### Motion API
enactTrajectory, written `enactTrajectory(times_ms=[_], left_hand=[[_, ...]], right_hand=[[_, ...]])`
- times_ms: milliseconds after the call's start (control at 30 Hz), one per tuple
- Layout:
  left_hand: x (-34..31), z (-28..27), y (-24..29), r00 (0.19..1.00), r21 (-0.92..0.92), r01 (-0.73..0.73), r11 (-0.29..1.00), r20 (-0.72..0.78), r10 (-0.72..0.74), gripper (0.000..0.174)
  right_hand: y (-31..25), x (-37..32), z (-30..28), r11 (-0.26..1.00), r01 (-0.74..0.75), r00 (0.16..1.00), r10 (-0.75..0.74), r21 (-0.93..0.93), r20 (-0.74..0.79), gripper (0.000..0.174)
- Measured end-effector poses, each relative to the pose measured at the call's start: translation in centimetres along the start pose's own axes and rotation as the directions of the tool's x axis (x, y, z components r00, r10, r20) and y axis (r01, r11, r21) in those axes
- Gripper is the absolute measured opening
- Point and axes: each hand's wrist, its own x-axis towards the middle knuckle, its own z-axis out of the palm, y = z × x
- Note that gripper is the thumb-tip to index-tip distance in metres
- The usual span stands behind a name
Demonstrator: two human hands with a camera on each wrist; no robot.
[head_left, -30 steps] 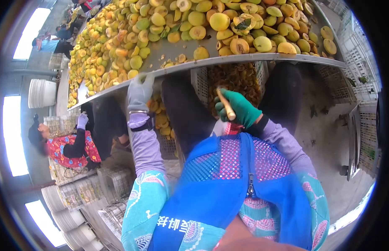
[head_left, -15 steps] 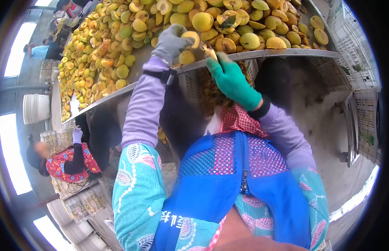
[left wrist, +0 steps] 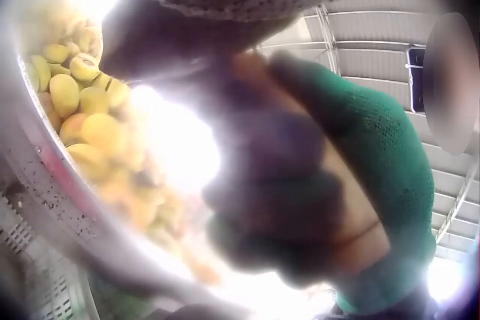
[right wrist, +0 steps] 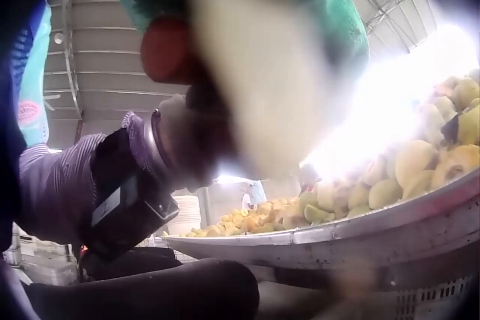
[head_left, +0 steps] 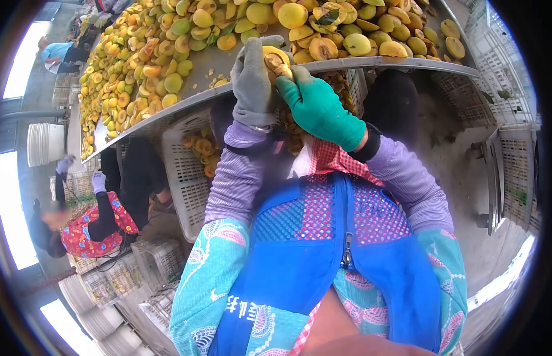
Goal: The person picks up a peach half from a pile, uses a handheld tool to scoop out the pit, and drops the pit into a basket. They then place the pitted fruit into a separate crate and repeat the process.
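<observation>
My left hand (head_left: pixel 252 80), in a grey glove, grips a yellow peach half (head_left: pixel 276 51) just over the table's near edge, its cut face turned toward the other hand. My right hand (head_left: pixel 323 110), in a green glove, holds a tool by its pale wooden handle (left wrist: pixel 364 237). The tool's working end meets the cut face by the brown pit area and is hidden there by fingers and fruit. In the right wrist view the handle (right wrist: pixel 255 65) is a pale blur below the green glove.
Many peach halves (head_left: pixel 148 71) cover the metal table (head_left: pixel 341 64). Below its edge stands a white slotted crate (head_left: pixel 181 169) with fruit pieces inside. Another person (head_left: pixel 95 228) in a red flowered top sits at the left, near stacked white tubs (head_left: pixel 45 144).
My left hand moved from the table edge onto the fruit, took a peach half and drew it back. The right hand rose from over the lap, bringing the tool to the cut face.
</observation>
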Motion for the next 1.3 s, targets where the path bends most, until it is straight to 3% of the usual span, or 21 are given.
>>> enactTrajectory(times_ms=[133,200,333,367,433,533,633,733,833,967,1000,1100,1200,1267,1300], left_hand=[[-0.6,0.3,0.4,0.999,-0.022,-0.009,1.0,-0.033,0.009,0.043],[-0.7,0.4,0.6,1.0,-0.099,-0.025,0.995,-0.018,0.023,0.036],[-1.1,1.0,1.4,0.997,0.049,-0.07,0.996,-0.033,0.072,0.038],[-1.1,0.8,1.2,0.996,0.055,-0.082,0.995,-0.01,0.083,0.038],[-1.2,0.7,1.1,0.996,0.072,-0.09,0.993,0.026,0.088,0.038],[-1.1,0.3,1.2,0.995,0.136,-0.072,0.988,0.071,0.063,0.036],[-1.0,-0.2,1.9,0.99,0.19,-0.019,0.982,0.143,-0.009,0.036],[-1.6,-0.1,3.2,0.974,0.131,0.076,0.988,0.204,-0.102,0.038],[-2.0,-0.4,3.7,0.979,0.146,0.073,0.987,0.177,-0.099,0.039],[-3.1,-1.9,3.4,0.985,0.159,0.07,0.985,0.144,-0.093,0.04],[-3.6,-1.9,3.9,0.986,0.153,0.066,0.986,0.141,-0.088,0.04],[-4.1,-2.8,4.1,0.988,0.086,0.114,0.99,0.094,-0.122,0.045],[-4.6,-3.8,4.0,0.961,-0.108,0.267,0.958,-0.038,-0.272,0.048],[-4.8,-5.8,3.3,0.974,0.097,0.045,0.994,-0.227,-0.022,0.048],[-5.0,-7.9,3.3,0.953,0.098,0.068,0.993,-0.3,-0.036,0.046]], right_hand=[[-0.6,-0.5,-0.2,0.995,-0.075,0.997,0.072,0.061,0.04,0.027],[-0.4,-0.6,0.3,0.998,-0.002,1.0,0.003,0.07,-0.025,0.028],[-0.1,-1.0,1.4,0.978,0.047,0.996,-0.03,0.203,-0.084,0.032],[-0.3,-1.2,1.0,0.919,-0.093,0.996,0.082,0.383,0.046,0.033],[-1.4,-1.1,-0.2,0.668,-0.393,0.914,0.211,0.631,0.346,0.035],[-1.2,-1.7,0.0,0.475,-0.506,0.855,0.165,0.72,0.492,0.037],[-1.5,-1.9,0.0,-0.062,-0.709,0.704,0.011,0.703,0.71,0.036],[-3.0,-1.9,-0.1,-0.246,-0.702,0.702,-0.082,0.668,0.707,0.04],[-3.7,-2.2,0.6,-0.072,-0.725,0.686,0.022,0.685,0.728,0.041],[-4.4,-2.9,1.3,-0.107,-0.787,0.608,0.022,0.607,0.793,0.039],[-3.4,-2.8,1.5,-0.31,-0.789,0.598,-0.196,0.53,0.777,0.038],[-2.6,-2.6,2.8,-0.428,-0.807,0.583,-0.46,0.407,0.67,0.038],[-3.2,-2.6,2.7,-0.404,-0.843,0.531,-0.529,0.354,0.662,0.037],[-3.1,-2.7,3.3,-0.368,-0.854,0.52,-0.566,0.368,0.64,0.036],[-3.0,-3.1,3.1,-0.348,-0.841,0.538,-0.457,0.414,0.708,0.036]])
